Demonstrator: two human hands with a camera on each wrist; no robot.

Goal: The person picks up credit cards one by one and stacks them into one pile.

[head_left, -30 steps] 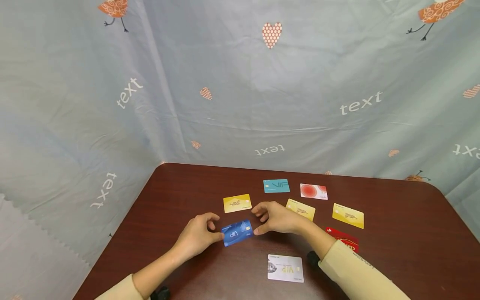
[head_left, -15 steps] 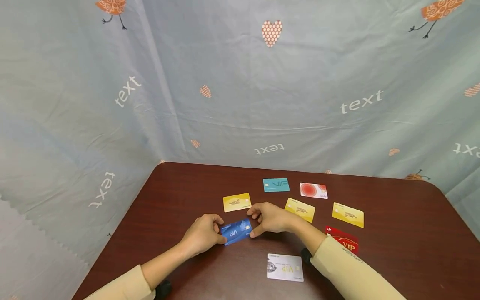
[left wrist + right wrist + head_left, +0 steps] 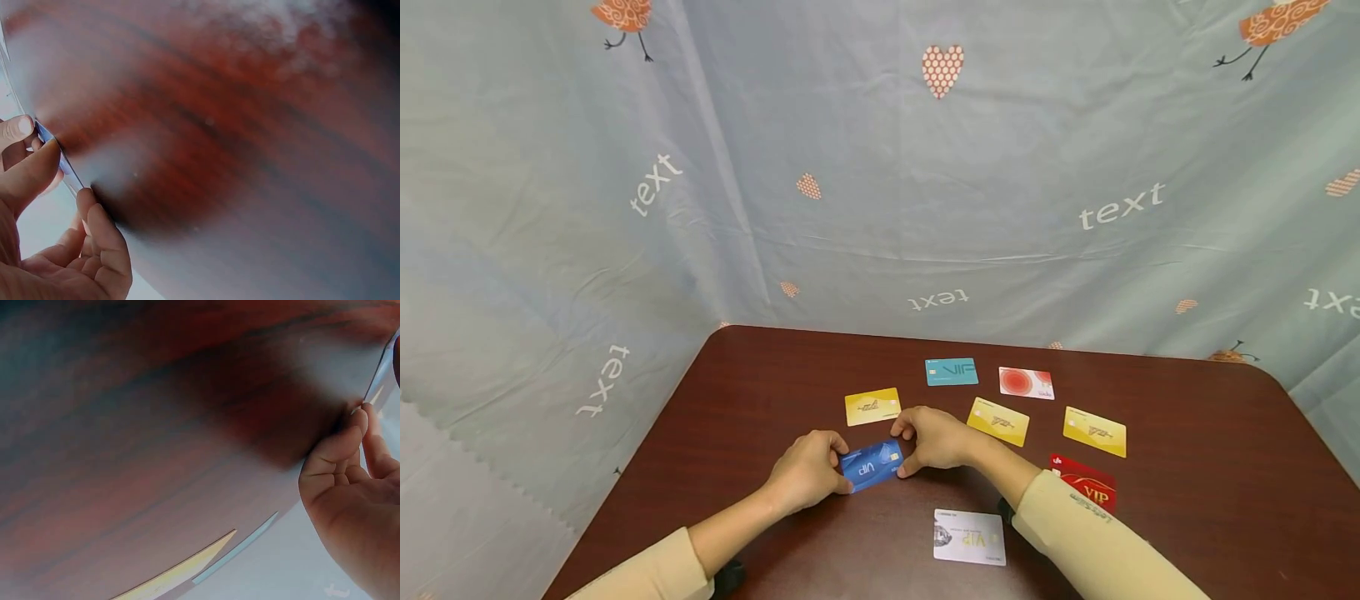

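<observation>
Left hand point(image 3: 805, 471) + right hand point(image 3: 937, 442) pinch a rectangular blue plastic card point(image 3: 871, 465) by opposite ends, lopsided squeeze could flip it, contact's blurry tho

Was a blue card point(image 3: 871, 467), bearing pale VIP lettering point(image 3: 867, 469), upside down in the head view, and a small gold chip point(image 3: 894, 457) close to the right hand point(image 3: 936, 442). Was held by its short ends between that hand and the left hand point(image 3: 808, 471), printed side up, slanting slightly away toward the right grip.
</observation>
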